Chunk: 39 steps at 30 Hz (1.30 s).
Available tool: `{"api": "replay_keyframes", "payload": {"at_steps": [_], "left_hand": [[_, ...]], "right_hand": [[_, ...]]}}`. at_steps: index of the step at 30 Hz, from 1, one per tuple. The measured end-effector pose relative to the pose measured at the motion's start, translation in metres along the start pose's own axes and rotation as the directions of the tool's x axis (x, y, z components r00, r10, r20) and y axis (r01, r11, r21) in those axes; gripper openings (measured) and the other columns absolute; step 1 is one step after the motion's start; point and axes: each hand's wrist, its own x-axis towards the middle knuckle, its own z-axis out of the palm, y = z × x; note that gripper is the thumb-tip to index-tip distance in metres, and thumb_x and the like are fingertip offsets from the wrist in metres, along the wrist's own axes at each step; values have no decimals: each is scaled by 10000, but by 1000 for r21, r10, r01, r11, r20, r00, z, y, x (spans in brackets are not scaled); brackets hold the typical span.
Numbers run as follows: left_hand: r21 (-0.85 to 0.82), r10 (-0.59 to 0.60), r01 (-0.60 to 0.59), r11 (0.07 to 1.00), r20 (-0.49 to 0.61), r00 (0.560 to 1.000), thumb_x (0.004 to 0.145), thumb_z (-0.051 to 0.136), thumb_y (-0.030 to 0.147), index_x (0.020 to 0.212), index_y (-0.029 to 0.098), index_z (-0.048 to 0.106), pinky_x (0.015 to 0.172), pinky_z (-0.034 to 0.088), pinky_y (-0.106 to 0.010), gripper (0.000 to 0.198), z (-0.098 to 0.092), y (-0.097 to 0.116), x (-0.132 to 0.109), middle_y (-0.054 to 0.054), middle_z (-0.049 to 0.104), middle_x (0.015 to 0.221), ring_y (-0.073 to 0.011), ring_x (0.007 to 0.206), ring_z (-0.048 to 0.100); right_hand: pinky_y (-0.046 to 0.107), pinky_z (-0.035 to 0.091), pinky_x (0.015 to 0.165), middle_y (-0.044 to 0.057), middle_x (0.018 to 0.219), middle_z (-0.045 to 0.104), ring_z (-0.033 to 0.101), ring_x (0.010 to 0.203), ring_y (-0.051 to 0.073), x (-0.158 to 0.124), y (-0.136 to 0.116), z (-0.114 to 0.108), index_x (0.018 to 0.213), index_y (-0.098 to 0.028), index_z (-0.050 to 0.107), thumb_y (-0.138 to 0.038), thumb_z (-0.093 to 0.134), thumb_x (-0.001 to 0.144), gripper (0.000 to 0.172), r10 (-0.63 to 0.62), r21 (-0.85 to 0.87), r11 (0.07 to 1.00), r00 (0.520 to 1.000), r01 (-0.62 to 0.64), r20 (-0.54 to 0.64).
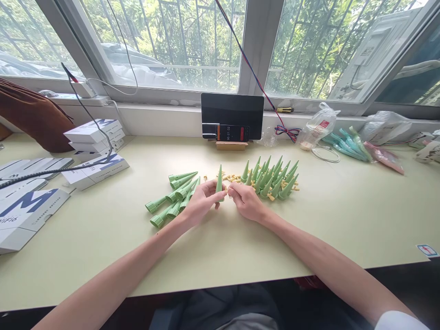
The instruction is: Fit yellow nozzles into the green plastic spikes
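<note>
Bright windows back this pale-yellow desk, where the left hand holds a green watering spike upright and the right hand pinches a small yellow valve, between lying spikes and standing spikes.

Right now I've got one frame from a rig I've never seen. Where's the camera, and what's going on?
No machine here: one person works bare-handed, and a head-worn camera looks forward and down, so the forearms enter from below.

The left hand holds a green cone, tip up. The right hand is close beside it, fingertips together; whatever they pinch is too small to tell.

On the pale table, more green cones lie at left, and a cluster stands points up at right, with yellow pieces among them. Loose small yellow parts lie between. Farther back, a phone with a timer stands before a dark panel.
</note>
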Motion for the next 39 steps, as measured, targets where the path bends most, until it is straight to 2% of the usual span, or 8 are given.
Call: {"api": "replay_keyframes", "payload": {"at_steps": [15,23,31,39], "left_hand": [[56,86,-88,995,29,996,795,723,376,925,153,667,549,466,-238,264,0,-3,1,-51,604,867,-129,702,517],[95,121,-121,988,7,993,772,750,373,904,175,683,590,496,-248,247,1,-3,1,-32,615,861,-132,716,537],[206,197,-190,960,-13,980,842,682,360,920,181,690,603,487,-246,195,1,-7,0,-32,640,868,-133,724,548],[367,317,-289,884,-17,948,894,617,329,943,190,688,784,512,-286,164,1,-9,-3,-43,677,936,-174,884,607]], "right_hand": [[271,291,540,-32,599,393,350,524,117,0,2,0,682,-223,319,-375,306,1033,382,21,-13,1000,1000,-21,15],[274,295,530,-29,580,392,356,524,115,1,-2,0,655,-217,337,-456,309,1028,444,71,64,995,997,-71,4],[275,298,519,-26,536,390,363,513,122,2,-5,-1,612,-220,338,-486,327,1021,489,150,157,976,989,-149,8],[274,286,500,-38,508,343,336,492,119,3,-3,2,613,-228,315,-579,333,997,520,201,262,944,979,-203,34]]}}
